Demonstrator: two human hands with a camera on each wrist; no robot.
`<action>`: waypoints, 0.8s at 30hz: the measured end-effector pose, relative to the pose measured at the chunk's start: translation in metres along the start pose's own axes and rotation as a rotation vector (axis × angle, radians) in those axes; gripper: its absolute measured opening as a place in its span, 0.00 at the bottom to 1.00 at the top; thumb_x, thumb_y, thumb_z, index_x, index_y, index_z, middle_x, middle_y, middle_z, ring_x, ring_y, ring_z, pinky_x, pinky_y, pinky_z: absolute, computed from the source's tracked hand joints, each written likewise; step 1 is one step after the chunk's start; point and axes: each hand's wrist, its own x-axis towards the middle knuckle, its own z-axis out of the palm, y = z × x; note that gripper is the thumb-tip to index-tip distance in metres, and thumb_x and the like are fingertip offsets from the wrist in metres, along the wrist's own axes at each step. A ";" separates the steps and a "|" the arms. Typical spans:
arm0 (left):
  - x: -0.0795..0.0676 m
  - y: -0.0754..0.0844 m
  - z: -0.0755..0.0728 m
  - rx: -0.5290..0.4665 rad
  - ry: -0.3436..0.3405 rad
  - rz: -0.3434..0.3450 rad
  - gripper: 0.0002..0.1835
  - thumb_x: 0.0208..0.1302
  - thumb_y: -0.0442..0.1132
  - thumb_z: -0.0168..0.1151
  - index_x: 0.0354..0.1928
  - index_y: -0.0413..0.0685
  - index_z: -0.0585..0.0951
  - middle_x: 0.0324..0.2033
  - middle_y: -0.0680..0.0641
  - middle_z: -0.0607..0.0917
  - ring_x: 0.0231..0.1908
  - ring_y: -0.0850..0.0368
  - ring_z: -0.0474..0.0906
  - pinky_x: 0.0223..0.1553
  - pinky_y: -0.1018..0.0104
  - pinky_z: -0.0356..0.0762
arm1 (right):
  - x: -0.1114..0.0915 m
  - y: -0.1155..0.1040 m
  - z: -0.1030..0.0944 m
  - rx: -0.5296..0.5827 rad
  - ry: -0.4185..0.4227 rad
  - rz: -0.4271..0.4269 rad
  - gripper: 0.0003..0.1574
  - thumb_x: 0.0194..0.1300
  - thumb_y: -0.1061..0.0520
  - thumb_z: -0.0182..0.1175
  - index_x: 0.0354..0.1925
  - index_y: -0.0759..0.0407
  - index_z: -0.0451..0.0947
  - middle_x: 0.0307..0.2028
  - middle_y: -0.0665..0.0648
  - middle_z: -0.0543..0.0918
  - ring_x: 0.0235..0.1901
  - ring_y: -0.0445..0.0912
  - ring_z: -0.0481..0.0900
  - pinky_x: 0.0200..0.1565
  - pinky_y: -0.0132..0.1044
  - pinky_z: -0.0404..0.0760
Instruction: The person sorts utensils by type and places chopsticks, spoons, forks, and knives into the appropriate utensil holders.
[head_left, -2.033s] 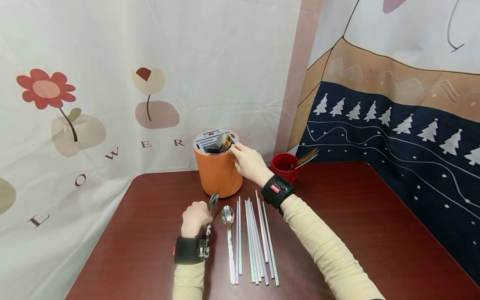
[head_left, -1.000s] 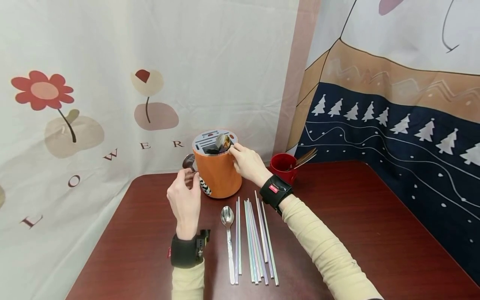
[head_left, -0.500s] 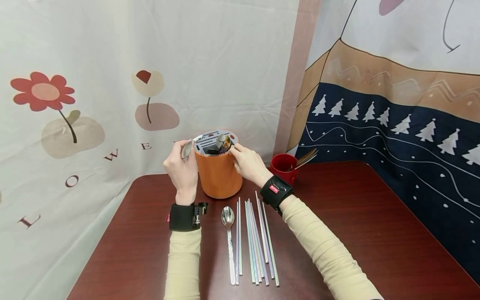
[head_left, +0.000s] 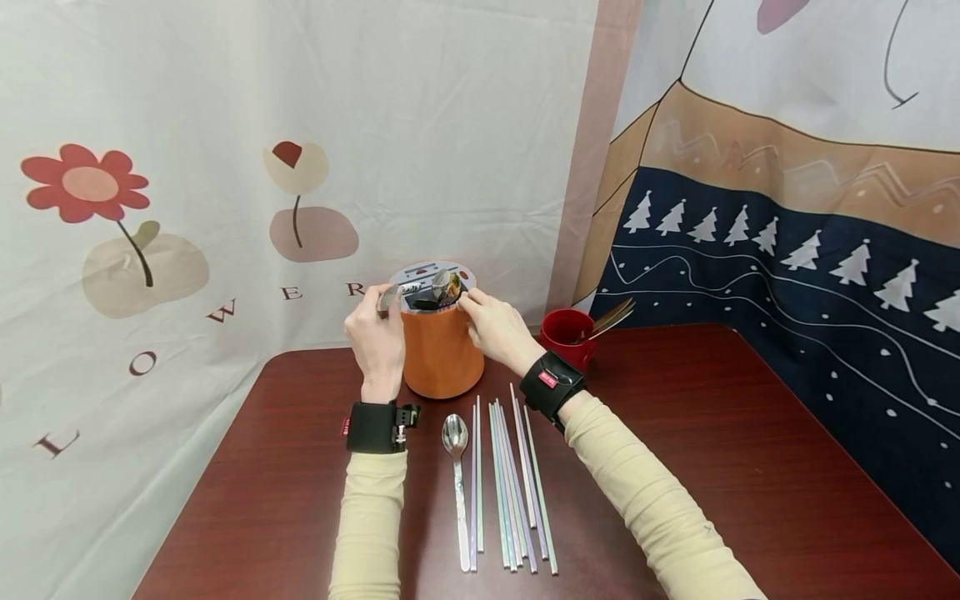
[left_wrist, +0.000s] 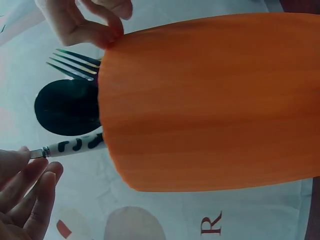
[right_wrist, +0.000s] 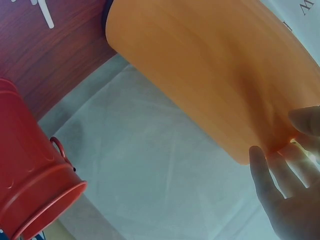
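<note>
In the head view an orange cutlery holder (head_left: 442, 354) with a slotted, printed top stands at the back of the table. My left hand (head_left: 377, 337) pinches a spoon (head_left: 388, 302) by the neck, bowl toward me. Its black-and-white patterned handle (left_wrist: 75, 145) reaches behind the holder's rim in the left wrist view; the handle's end is hidden. Beside it a dark spoon (left_wrist: 67, 107) and a fork (left_wrist: 75, 64) stick out of the holder. My right hand (head_left: 501, 327) grips the holder's rim, thumb on the orange wall (right_wrist: 225, 75).
On the table in front of the holder lie a metal spoon (head_left: 456, 467) and several pearly chopsticks (head_left: 510, 483). A red mug (head_left: 566, 333) with cutlery (head_left: 613, 317) leaning out stands to the right. Printed cloth (head_left: 450, 125) hangs behind the table.
My left hand has lifted the patterned spoon off the table, turned it handle-first and brought it over the holder's top, lately shifting right. My right hand has stayed at the rim.
</note>
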 end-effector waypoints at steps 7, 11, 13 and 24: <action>0.004 0.005 -0.002 0.035 -0.003 0.000 0.11 0.63 0.38 0.62 0.37 0.34 0.84 0.29 0.35 0.87 0.24 0.41 0.80 0.30 0.51 0.79 | 0.000 -0.001 -0.001 0.003 -0.004 0.007 0.09 0.63 0.63 0.57 0.44 0.58 0.76 0.41 0.55 0.77 0.33 0.49 0.80 0.32 0.40 0.80; 0.005 0.009 -0.007 0.055 -0.014 -0.021 0.11 0.62 0.38 0.63 0.36 0.34 0.84 0.28 0.35 0.86 0.25 0.42 0.81 0.31 0.52 0.79 | 0.000 -0.001 0.000 0.000 -0.006 -0.001 0.10 0.63 0.63 0.57 0.44 0.58 0.75 0.42 0.55 0.77 0.33 0.50 0.80 0.32 0.40 0.80; 0.006 0.012 -0.009 0.062 -0.017 -0.033 0.11 0.62 0.38 0.63 0.36 0.34 0.84 0.28 0.36 0.87 0.26 0.42 0.82 0.31 0.52 0.79 | 0.000 -0.001 -0.001 0.001 -0.003 -0.003 0.10 0.63 0.63 0.57 0.44 0.58 0.75 0.42 0.56 0.77 0.32 0.50 0.80 0.32 0.40 0.80; 0.008 0.001 0.003 0.192 -0.238 -0.110 0.09 0.62 0.37 0.63 0.37 0.35 0.84 0.31 0.36 0.87 0.32 0.40 0.83 0.36 0.49 0.80 | -0.001 0.000 0.000 -0.005 0.004 -0.004 0.09 0.63 0.64 0.57 0.43 0.58 0.75 0.41 0.56 0.77 0.33 0.50 0.80 0.31 0.41 0.80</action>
